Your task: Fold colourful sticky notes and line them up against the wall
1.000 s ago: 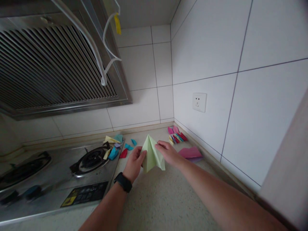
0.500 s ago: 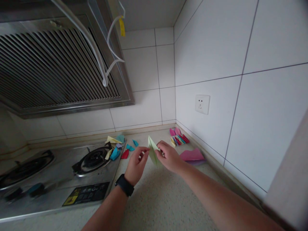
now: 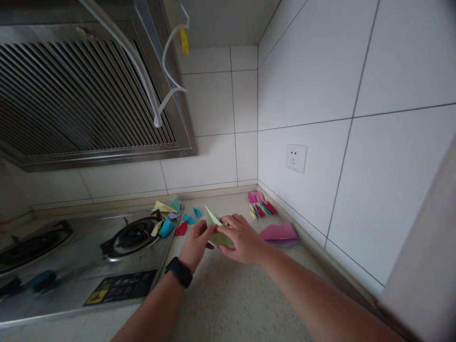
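A pale green sheet of folded paper (image 3: 221,240) is held between my two hands above the speckled counter (image 3: 235,299). One pointed corner sticks up behind the fingers. My left hand (image 3: 195,241), with a dark watch at the wrist, pinches the paper's left side. My right hand (image 3: 242,238) grips its right side, thumb in front and fingers over the top. Part of the paper is hidden by the fingers. Nearest to my left hand lies a small red folded paper (image 3: 181,229). Right of my right hand rests a stack of pink and purple paper (image 3: 280,232).
Several folded papers, blue (image 3: 166,228) and yellow (image 3: 164,207) among them, lie on the stove's (image 3: 121,266) right edge. A row of small coloured paper pieces (image 3: 262,209) sits by the right wall. A range hood (image 3: 107,159) hangs above; a socket (image 3: 296,158) is on the wall.
The green paper has turned from upright to tilted, its tip shifting left. My hands have come closer together, and my right hand's fingers have moved over the top of the paper.
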`<act>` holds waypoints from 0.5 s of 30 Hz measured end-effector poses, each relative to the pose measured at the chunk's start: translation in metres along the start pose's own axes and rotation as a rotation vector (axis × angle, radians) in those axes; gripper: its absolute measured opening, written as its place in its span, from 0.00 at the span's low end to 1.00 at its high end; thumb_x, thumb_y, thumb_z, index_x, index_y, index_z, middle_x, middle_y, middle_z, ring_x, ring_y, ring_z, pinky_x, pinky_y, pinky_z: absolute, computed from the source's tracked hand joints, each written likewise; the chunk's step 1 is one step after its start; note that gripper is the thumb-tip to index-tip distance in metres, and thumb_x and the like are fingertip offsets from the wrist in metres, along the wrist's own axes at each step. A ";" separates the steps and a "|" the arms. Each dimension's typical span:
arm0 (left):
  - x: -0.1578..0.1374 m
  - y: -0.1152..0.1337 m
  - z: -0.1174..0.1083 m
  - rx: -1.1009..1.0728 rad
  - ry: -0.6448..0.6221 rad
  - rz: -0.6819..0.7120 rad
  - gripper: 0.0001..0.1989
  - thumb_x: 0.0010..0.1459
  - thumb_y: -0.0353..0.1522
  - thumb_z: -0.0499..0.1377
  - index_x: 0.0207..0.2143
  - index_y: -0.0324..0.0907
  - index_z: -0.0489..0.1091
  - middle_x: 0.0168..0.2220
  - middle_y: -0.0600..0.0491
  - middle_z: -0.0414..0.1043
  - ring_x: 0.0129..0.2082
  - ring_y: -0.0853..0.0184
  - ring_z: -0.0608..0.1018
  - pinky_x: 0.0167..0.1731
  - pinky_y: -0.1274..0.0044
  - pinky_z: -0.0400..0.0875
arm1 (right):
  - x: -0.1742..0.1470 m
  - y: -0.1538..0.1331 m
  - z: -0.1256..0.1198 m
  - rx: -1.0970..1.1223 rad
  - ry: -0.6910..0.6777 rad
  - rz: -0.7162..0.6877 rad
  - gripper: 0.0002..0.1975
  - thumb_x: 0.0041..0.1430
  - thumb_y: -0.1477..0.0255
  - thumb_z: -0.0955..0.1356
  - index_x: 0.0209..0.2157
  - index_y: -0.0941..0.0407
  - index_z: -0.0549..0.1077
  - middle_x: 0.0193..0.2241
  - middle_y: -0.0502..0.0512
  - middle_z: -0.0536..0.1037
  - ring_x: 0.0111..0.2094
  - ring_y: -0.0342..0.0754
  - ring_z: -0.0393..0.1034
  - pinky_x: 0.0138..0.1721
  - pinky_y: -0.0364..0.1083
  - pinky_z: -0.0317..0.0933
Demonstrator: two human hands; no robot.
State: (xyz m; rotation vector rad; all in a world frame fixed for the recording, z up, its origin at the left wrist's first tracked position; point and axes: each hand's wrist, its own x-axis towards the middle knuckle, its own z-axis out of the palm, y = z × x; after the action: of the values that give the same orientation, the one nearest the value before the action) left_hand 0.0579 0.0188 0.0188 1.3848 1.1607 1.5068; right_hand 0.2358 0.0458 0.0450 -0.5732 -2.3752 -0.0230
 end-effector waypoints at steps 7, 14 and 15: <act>0.003 -0.005 -0.005 -0.031 0.013 -0.039 0.14 0.53 0.41 0.60 0.35 0.38 0.69 0.29 0.54 0.69 0.26 0.70 0.72 0.19 0.83 0.67 | -0.001 0.010 0.014 0.394 0.111 0.149 0.21 0.58 0.71 0.65 0.52 0.55 0.58 0.48 0.60 0.65 0.46 0.50 0.62 0.49 0.51 0.58; 0.003 -0.006 -0.006 -0.049 -0.008 -0.034 0.16 0.53 0.40 0.59 0.40 0.38 0.70 0.33 0.50 0.71 0.27 0.70 0.72 0.18 0.83 0.66 | 0.001 0.026 0.027 0.956 -0.038 0.455 0.15 0.65 0.62 0.58 0.50 0.52 0.58 0.44 0.54 0.68 0.41 0.46 0.66 0.39 0.46 0.61; 0.003 -0.007 -0.006 -0.046 -0.008 -0.037 0.16 0.53 0.40 0.59 0.40 0.38 0.70 0.33 0.50 0.71 0.27 0.70 0.72 0.19 0.83 0.66 | 0.001 0.027 0.029 0.970 -0.046 0.461 0.15 0.65 0.61 0.58 0.49 0.52 0.60 0.42 0.53 0.69 0.40 0.46 0.66 0.38 0.45 0.61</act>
State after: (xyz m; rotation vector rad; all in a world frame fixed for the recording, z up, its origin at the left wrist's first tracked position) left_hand 0.0510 0.0233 0.0135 1.3309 1.1335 1.4914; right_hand 0.2284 0.0750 0.0199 -0.5932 -1.9122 1.2636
